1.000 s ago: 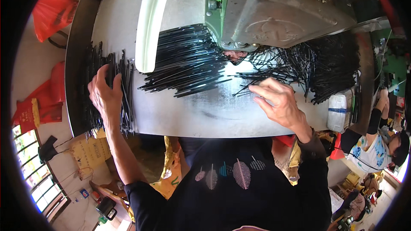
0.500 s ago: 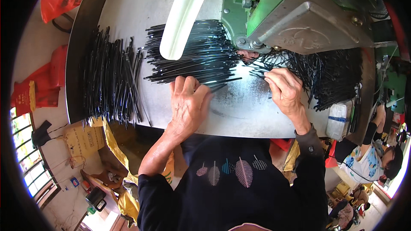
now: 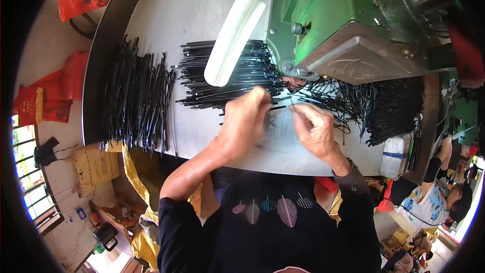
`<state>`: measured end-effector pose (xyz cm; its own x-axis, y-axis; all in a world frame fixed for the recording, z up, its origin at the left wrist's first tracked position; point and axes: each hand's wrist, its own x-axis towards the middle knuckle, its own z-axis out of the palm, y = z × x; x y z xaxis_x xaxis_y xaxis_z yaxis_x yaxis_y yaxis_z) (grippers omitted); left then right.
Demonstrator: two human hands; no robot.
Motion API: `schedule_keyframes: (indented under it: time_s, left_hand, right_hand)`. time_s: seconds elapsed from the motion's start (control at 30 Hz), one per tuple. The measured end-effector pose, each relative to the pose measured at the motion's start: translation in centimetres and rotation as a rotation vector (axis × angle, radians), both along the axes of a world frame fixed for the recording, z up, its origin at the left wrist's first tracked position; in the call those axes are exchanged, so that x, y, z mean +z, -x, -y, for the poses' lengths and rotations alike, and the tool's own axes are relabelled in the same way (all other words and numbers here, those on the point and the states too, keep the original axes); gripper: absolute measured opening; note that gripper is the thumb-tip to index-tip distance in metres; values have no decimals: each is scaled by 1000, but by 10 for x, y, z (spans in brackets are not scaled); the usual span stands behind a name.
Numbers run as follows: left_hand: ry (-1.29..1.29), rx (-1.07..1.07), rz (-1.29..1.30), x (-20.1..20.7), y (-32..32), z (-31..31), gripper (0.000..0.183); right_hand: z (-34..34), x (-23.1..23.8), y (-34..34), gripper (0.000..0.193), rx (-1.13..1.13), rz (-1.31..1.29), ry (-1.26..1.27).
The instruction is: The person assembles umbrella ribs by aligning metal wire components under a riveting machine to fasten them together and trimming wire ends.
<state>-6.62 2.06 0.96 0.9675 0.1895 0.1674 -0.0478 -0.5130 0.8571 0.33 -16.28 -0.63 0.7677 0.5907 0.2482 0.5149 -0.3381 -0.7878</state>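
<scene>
My left hand [image 3: 245, 121] rests on the grey metal table [image 3: 177, 15], its fingertips pinching thin black strips at the near edge of the middle pile of black strips [image 3: 227, 76]. My right hand [image 3: 314, 130] is a little to the right, fingers pinched on a thin black strip just in front of the green machine [image 3: 348, 25]. A tangled heap of black strips [image 3: 389, 106] lies to the right of that hand. A tidy row of black strips [image 3: 136, 96] lies at the table's left end.
A white lever handle [image 3: 233, 35] slants over the middle pile. A white box [image 3: 395, 154] sits at the table's right edge. Red bags [image 3: 50, 91] and a brown sack [image 3: 96, 164] lie on the floor at left. Another person [image 3: 439, 202] sits at lower right.
My left hand has come from the left row of strips across to the middle pile. My right hand has drawn back slightly toward me. The view has shifted left and down.
</scene>
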Motion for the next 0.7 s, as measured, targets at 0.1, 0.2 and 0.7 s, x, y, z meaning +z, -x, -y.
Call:
schedule_keyframes:
  time_s: [0.1, 0.2, 0.7]
  left_hand:
    - [-101, 17, 117, -1, -29, -2, 23]
    - [-201, 16, 149, -8, -36, 0, 31]
    - [-166, -1, 138, -9, -40, 10, 31]
  right_hand:
    - [-9, 2, 3, 12, -30, -71, -49]
    - [-13, 10, 1, 14, -84, -133, -20]
    - [-19, -2, -12, 13, -193, -330, -208]
